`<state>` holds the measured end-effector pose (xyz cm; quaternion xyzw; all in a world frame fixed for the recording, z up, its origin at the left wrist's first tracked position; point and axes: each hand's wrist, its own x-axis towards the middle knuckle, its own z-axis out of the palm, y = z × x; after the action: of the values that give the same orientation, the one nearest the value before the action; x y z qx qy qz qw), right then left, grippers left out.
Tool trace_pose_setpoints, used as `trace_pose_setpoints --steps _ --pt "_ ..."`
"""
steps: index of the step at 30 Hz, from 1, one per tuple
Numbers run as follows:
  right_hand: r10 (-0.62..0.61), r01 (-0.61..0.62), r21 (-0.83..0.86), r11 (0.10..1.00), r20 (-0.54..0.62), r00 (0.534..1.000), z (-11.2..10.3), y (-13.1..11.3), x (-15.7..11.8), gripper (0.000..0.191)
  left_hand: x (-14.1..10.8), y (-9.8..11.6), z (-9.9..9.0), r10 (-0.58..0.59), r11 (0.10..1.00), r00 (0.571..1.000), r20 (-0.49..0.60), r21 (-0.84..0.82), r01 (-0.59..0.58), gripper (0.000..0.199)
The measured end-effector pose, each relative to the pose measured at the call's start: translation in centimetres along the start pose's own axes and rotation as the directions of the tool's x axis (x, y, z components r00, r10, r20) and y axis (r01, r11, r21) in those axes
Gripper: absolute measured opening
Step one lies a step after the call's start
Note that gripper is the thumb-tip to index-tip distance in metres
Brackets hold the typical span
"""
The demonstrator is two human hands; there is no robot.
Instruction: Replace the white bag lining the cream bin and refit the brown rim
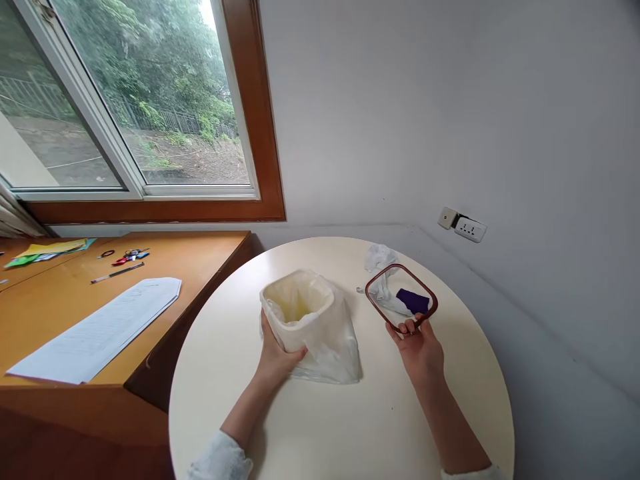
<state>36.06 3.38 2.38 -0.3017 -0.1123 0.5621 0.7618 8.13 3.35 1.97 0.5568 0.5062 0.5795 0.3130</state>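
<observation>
A pale bin (300,332) with a white plastic bag (333,353) over its rim stands on the round table, the bag spreading loosely to the right. My left hand (275,353) grips the bin's near left side, thumb along the front and fingers partly hidden behind it. Raised to the right, a brown rounded-square rim ring (401,266) is held at its near edge by my right hand (420,347). Through the ring, a dark purple piece (413,301) and crumpled white plastic (387,293) show on the table behind.
The round cream table (360,427) touches the wall corner. A wooden desk (115,293) at left bears papers (105,333), a pen (117,273), scissors (131,256) and coloured sheets (47,251). A wall socket (470,229) sits beyond the table at right.
</observation>
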Motion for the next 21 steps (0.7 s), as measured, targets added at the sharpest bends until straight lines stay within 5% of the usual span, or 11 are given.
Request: trace_pose_setpoints --steps 3,5,9,12,15,21 --pt "-0.104 0.116 -0.184 0.976 0.069 0.992 0.4 -0.2 -0.5 0.017 0.4 -0.3 -0.3 0.011 1.0 0.999 0.043 0.006 -0.012 0.121" --pt "-0.246 0.282 -0.401 0.872 0.141 0.959 0.5 0.0 -0.9 0.021 0.6 -0.3 -0.5 0.004 1.0 0.999 0.049 -0.002 -0.004 0.118" --pt "-0.434 0.489 -0.804 0.337 0.328 0.839 0.1 0.9 -1.5 0.028 0.9 0.1 -0.9 -0.032 0.999 0.995 0.097 -0.02 0.034 0.117" --pt "-0.373 0.551 -0.835 -0.018 0.517 0.771 -0.4 1.6 -2.0 0.027 1.1 0.3 -1.0 -0.04 0.999 0.994 0.105 -0.018 0.042 0.119" --pt "-0.279 0.573 -0.772 -0.274 0.634 0.721 -0.8 2.1 -2.9 0.024 1.1 0.1 -1.0 -0.046 0.998 0.996 0.081 -0.028 0.048 0.123" --pt "-0.193 0.448 -0.717 -0.535 0.619 0.761 -1.7 2.0 -4.3 0.026 1.1 0.1 -0.8 -0.064 0.997 0.997 0.047 -0.043 0.067 0.123"
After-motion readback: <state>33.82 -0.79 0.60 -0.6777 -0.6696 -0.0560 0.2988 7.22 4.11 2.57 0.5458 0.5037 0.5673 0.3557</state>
